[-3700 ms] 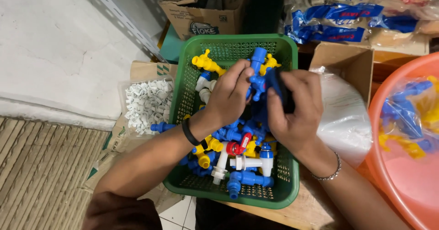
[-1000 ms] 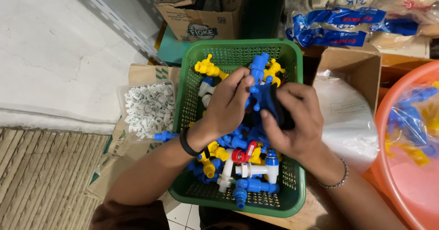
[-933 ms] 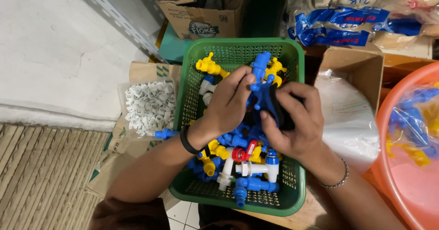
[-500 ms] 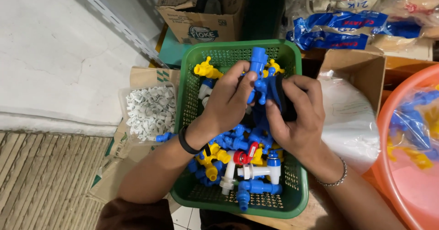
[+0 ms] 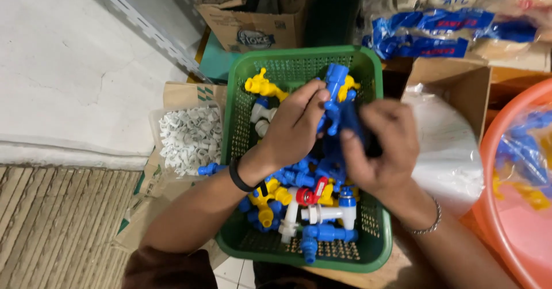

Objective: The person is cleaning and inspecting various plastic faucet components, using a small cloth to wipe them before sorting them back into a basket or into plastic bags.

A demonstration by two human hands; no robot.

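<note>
Head view: both hands meet over a green plastic basket point(image 5: 238, 151) heaped with plastic taps in blue, yellow, white and red. The left hand point(image 5: 293, 129), with a black band at the wrist, pinches a blue plastic tap point(image 5: 333, 91) between thumb and fingers; the tap stands roughly upright above the middle of the basket. The right hand point(image 5: 379, 148), with a thin metal bracelet on its wrist, is curled closed around a darker blue part point(image 5: 352, 122) that touches the tap's lower side; how the two parts join is hidden by the fingers. A yellow tap point(image 5: 263, 87) lies near the basket's far left corner, and a white tap with a blue end point(image 5: 330, 213) lies near its front. Left of the basket sits a clear bag of small white plastic pieces point(image 5: 188, 139) on flattened cardboard. To the right stand an open cardboard box with a white bag point(image 5: 448, 145) and an orange tub point(image 5: 517, 208) holding more blue and yellow parts.
</note>
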